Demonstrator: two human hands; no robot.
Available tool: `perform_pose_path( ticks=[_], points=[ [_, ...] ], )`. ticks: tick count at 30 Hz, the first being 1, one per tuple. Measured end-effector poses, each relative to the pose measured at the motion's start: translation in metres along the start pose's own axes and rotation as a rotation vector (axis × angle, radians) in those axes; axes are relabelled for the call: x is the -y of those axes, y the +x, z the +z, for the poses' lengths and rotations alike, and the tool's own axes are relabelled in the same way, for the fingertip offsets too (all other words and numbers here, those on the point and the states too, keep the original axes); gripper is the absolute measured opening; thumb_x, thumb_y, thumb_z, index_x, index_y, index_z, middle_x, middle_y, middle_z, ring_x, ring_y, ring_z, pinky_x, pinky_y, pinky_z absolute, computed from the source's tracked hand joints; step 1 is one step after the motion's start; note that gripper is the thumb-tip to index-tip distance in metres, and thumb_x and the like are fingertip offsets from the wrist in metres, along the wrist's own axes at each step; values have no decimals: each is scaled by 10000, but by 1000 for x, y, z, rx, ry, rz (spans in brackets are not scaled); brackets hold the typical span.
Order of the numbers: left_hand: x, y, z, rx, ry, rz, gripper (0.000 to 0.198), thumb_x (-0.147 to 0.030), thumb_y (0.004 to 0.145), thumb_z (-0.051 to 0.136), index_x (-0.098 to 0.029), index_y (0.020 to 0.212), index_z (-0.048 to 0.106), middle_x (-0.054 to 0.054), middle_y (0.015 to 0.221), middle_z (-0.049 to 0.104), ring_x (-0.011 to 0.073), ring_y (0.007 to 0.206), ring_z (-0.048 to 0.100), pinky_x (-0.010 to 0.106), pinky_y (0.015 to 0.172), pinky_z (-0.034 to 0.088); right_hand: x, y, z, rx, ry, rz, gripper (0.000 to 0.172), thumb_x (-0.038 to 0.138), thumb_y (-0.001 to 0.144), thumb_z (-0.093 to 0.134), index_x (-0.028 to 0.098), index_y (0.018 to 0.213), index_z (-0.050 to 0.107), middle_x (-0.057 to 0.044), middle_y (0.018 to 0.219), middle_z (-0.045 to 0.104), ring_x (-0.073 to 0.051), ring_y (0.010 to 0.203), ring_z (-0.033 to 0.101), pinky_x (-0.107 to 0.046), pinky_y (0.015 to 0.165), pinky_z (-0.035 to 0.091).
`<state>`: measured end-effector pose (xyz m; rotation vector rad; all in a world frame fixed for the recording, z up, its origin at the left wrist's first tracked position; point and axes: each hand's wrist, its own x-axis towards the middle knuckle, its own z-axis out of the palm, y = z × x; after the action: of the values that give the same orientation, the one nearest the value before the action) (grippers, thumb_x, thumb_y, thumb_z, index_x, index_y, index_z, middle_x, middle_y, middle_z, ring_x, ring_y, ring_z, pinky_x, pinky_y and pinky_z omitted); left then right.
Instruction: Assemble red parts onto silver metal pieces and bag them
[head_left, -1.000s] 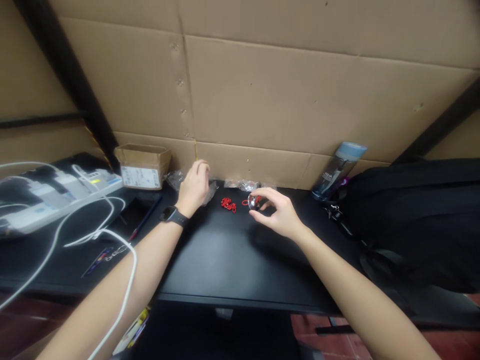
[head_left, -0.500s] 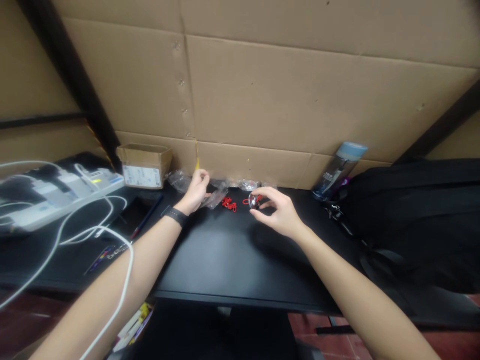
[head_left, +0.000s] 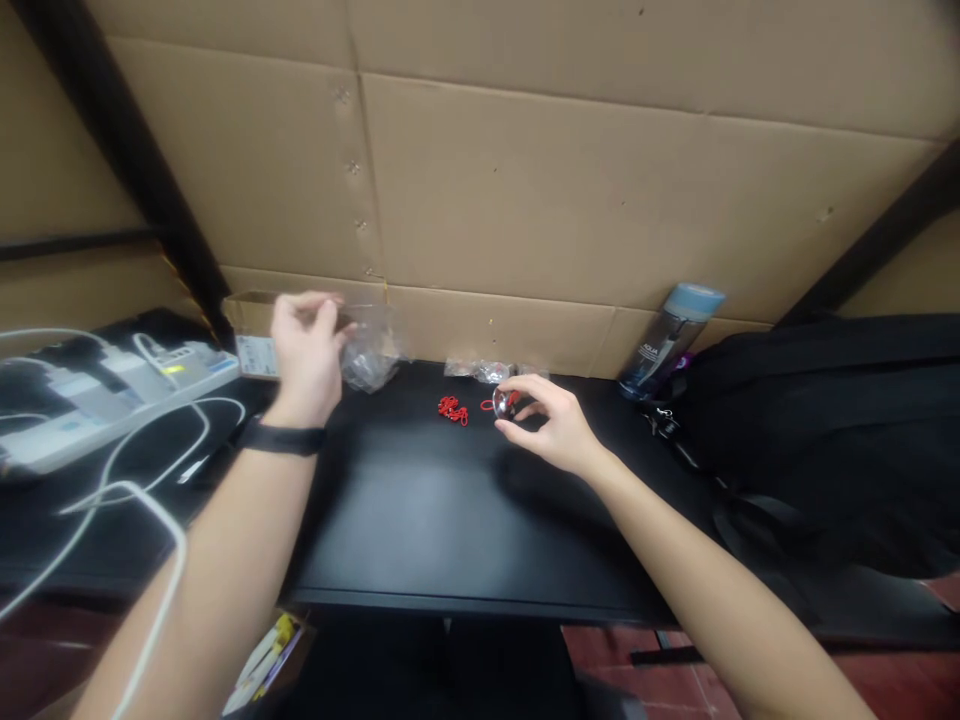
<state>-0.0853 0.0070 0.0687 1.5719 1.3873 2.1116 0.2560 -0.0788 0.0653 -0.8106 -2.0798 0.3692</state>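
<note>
My left hand (head_left: pixel 309 350), slightly blurred, is closed at the fingertips on a clear plastic bag (head_left: pixel 371 350). The crinkled bag hangs to the right of the fingers, in front of the cardboard wall. Between the thumb and fingers of my right hand (head_left: pixel 551 420) is a shiny round silver piece (head_left: pixel 502 404), its exact kind unclear. A small red cord loop (head_left: pixel 487 406) shows at its left. Left of that, a bunch of red cords (head_left: pixel 452 409) lies on the black desk (head_left: pixel 427 510). Clear-wrapped shiny items (head_left: pixel 491 372) rest behind, against the wall.
A cardboard box (head_left: pixel 256 355) stands behind my left hand. White cables and a power strip (head_left: pixel 120 405) take up the left side; one cable crosses my left forearm. On the right are a blue-capped bottle (head_left: pixel 671 340) and a black bag (head_left: pixel 817 440).
My left hand has moved left and up with the plastic bag, away from the red cords. My right hand stays almost in place with the silver piece.
</note>
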Motion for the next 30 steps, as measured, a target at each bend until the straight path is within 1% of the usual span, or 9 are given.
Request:
perform_pose_path(
  ticks=[2, 4, 6, 8, 11, 16, 21, 26, 30],
  points=[
    [13, 7, -7, 144, 58, -131, 129, -328, 885, 596, -220, 952, 578, 62, 1003, 668, 245, 1005, 665, 444, 898, 558, -1, 0, 0, 2, -13, -2, 379, 262, 849, 734, 262, 1221, 663, -75, 1189, 696, -231, 1026, 698, -373, 775, 660],
    [24, 10, -10, 179, 167, -165, 157, -300, 766, 703, -193, 835, 611, 70, 906, 680, 259, 956, 664, 436, 893, 547, -2, 0, 1, 0, -31, -5, 386, 258, 845, 738, 264, 1223, 660, -69, 1175, 703, -227, 1013, 698, -380, 799, 651],
    [27, 12, -11, 101, 182, -152, 172, -301, 739, 714, -185, 833, 627, 85, 940, 697, 260, 996, 660, 409, 907, 534, -3, 0, 1, -7, -43, -3, 390, 259, 845, 741, 265, 1226, 657, -68, 1173, 705, -222, 992, 696, -383, 800, 646],
    [23, 13, -12, 26, 33, -179, 199, -342, 798, 660, -194, 927, 630, 88, 1033, 715, 239, 1040, 672, 363, 884, 535, -5, 0, 1, -14, -46, 2, 389, 266, 846, 743, 265, 1225, 656, -70, 1176, 704, -222, 982, 696, -384, 794, 645],
    [15, 15, -13, 29, -212, -272, 223, -393, 829, 641, -216, 963, 624, 76, 1099, 725, 228, 1053, 697, 330, 819, 543, -5, 0, 1, -15, -45, 5, 388, 275, 846, 744, 265, 1223, 656, -72, 1177, 703, -221, 971, 698, -386, 791, 647],
    [22, 12, -15, -15, 80, -59, 236, -365, 703, 791, -180, 783, 668, 74, 1019, 730, 238, 1000, 687, 372, 919, 541, -5, 0, 2, 4, -41, 10, 393, 272, 848, 742, 266, 1231, 654, -76, 1184, 705, -224, 966, 700, -389, 782, 648],
    [38, 9, -15, 20, 236, -45, 236, -387, 775, 747, -176, 830, 656, 52, 862, 727, 180, 723, 655, 329, 764, 547, -5, -1, 3, 11, -40, 4, 389, 264, 848, 741, 268, 1227, 655, -72, 1183, 705, -228, 993, 700, -383, 776, 642],
    [41, 1, -5, 180, 201, -61, 191, -338, 894, 606, -195, 993, 530, 92, 1121, 727, 135, 606, 678, 287, 653, 536, -3, -1, 2, 29, -39, 1, 375, 261, 847, 737, 266, 1214, 660, -71, 1176, 704, -224, 987, 697, -376, 766, 641],
    [48, -15, 11, 340, 247, -55, 142, -306, 914, 559, -205, 979, 483, 120, 1141, 696, 191, 694, 740, 306, 654, 553, -2, 0, 2, 35, -39, 2, 370, 265, 848, 736, 263, 1211, 663, -71, 1166, 701, -222, 980, 694, -373, 765, 643]
  ],
)
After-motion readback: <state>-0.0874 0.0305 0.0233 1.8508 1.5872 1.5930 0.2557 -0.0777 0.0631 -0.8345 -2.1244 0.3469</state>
